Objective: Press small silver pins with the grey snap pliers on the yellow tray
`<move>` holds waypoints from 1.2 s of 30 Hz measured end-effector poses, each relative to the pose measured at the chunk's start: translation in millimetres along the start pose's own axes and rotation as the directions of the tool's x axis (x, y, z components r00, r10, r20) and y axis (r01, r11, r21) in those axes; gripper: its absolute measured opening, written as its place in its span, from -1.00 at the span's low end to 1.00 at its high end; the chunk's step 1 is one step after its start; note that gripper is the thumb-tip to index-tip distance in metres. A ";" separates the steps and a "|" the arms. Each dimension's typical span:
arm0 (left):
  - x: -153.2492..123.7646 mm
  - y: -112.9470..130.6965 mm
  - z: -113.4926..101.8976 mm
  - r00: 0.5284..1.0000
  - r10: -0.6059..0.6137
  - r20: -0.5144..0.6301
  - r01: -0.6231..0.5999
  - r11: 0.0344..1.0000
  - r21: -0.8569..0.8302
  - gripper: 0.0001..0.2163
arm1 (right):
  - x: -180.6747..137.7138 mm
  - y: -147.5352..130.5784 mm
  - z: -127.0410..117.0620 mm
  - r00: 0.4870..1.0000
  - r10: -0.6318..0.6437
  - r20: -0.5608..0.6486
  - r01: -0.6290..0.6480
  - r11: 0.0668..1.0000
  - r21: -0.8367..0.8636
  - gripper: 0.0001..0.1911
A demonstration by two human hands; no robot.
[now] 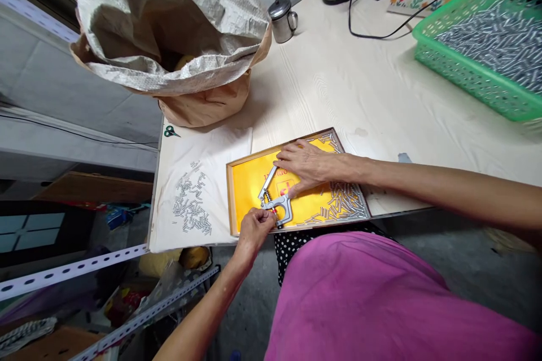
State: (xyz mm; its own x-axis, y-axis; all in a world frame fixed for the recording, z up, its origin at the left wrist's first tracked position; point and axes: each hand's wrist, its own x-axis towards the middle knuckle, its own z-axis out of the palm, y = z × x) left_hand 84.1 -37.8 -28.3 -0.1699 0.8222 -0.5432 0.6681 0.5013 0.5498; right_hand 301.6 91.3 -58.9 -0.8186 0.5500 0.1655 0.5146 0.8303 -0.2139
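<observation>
A shallow wooden tray (231, 197) with a yellow floor sits at the table's near edge. On it lies a silver hand press tool (277, 203) with a long lever. My right hand (307, 164) rests flat on the lever, fingers spread over it. My left hand (254, 228) is pinched at the tool's jaw, fingers closed on something too small to make out. Several small silver metal pieces (345, 203) fill the tray's right side.
More silver pieces (192, 203) lie on a white cloth left of the tray. A big open sack (178, 28) stands behind, small scissors (170, 132) beside it. A green basket (466, 76) of metal parts, a steel mug (283, 20), a kettle and a black cable sit at the back.
</observation>
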 end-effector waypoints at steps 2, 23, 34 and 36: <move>0.0 0.3 1.0 1.000 -0.011 -0.007 0.011 0.999 -0.047 -0.69 | -7.0 1.4 0.8 1.000 -0.028 0.010 0.028 1.000 0.014 -0.09; 24.3 38.7 25.3 0.667 0.745 0.016 -0.615 0.539 0.575 -0.46 | -22.6 -32.4 -6.2 0.997 0.070 0.020 -0.070 0.998 0.001 -0.59; 37.5 40.2 15.7 0.691 0.717 0.093 -0.666 0.581 0.468 -0.85 | -27.0 -38.4 18.0 0.996 0.067 0.053 -0.072 0.993 0.097 -0.83; 37.2 41.0 14.9 0.683 0.724 0.096 -0.678 0.580 0.452 -0.85 | -26.7 -40.2 18.6 0.997 0.058 0.052 -0.062 0.994 0.091 -0.84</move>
State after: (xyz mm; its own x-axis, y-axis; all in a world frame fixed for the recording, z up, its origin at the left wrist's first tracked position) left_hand 116.0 9.4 -35.4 0.4371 0.8987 -0.0344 0.8301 -0.3884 0.4000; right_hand 298.1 41.6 -72.7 -0.7996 0.5918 0.1026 0.5395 0.7827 -0.3104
